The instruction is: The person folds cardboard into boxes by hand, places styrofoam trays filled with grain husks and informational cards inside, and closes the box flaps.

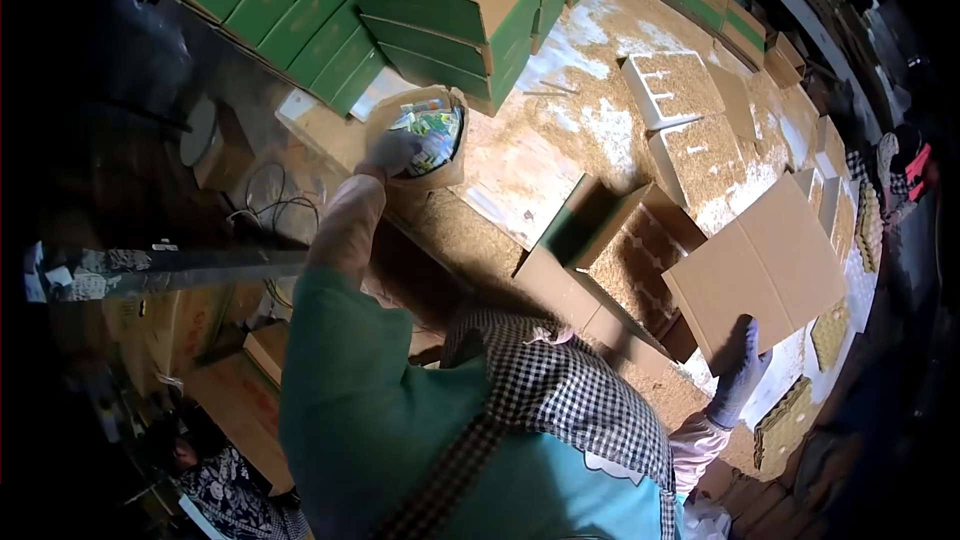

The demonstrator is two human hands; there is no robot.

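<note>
Our gloved right hand [738,380] grips the lower edge of a brown cardboard panel [760,275], while our left hand [394,152] reaches among colorful packets [440,135] in a lined container [452,178], whether closed on one we cannot tell. Between our hands an open carton [560,290] sits on the bench [500,170], loaded, we judge, with loose tan material [625,265] but not yet closed. Beyond, green boxes [425,40] stand stacked, the foremost stack's top one open, and white-edged trays [645,105] of similar material suggest unfinished work.
</note>
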